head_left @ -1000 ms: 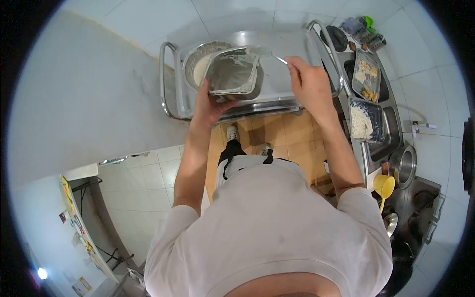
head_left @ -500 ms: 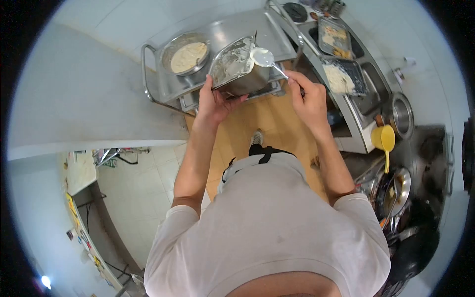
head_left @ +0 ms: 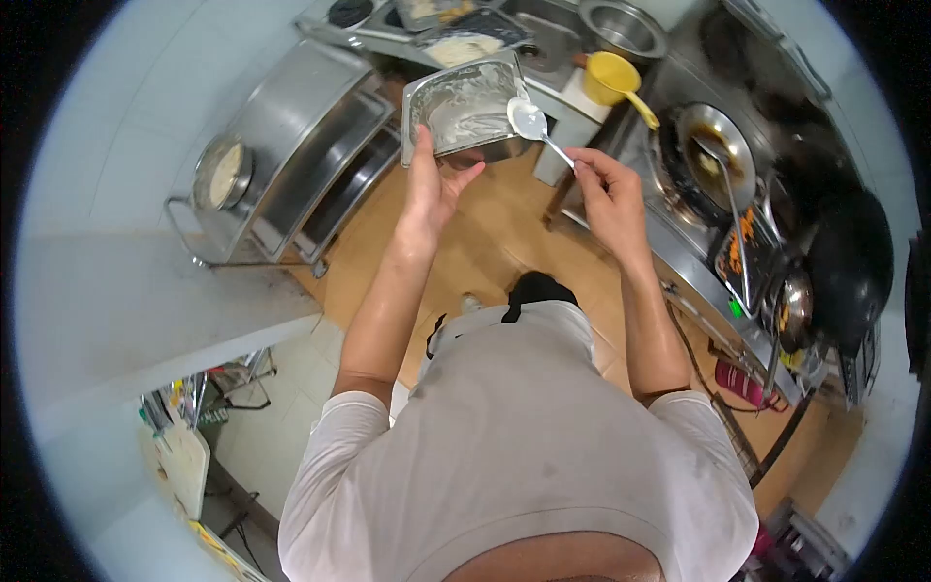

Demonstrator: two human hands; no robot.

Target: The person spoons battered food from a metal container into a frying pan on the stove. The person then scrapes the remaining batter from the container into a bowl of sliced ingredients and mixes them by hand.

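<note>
Steel food pan: the deep rectangular pan (head_left: 467,105) is at 12 o'clock in the head view, above the floor, its opening toward the camera and its inside smeared with white paste.
Left hand: the person's left hand (head_left: 433,186) supports the pan at its 7 o'clock corner, its grip clamped on the wall, with the thumb at the rim.
Right hand: the person's right hand (head_left: 609,197) is toward 1 o'clock, its grip closed on the handle end of the spoon.
Spoon: the metal spoon (head_left: 528,118) has its white-coated bowl at the pan's 3 o'clock side; whether it touches the rim cannot be told.
Trolley: the tiered steel trolley (head_left: 291,107) stands between 10 and 11 o'clock, with a round mixing bowl (head_left: 223,173) of pale batter on its top shelf.
Counter side: a dark tray (head_left: 504,31) with white food lies at 12 o'clock, beyond the pan; a yellow dipper (head_left: 609,80) is at 1 o'clock.
Stove side: a frying pan (head_left: 716,155) holding brown liquid and a utensil is at 2 o'clock; a black wok (head_left: 853,262) is near 3 o'clock.
</note>
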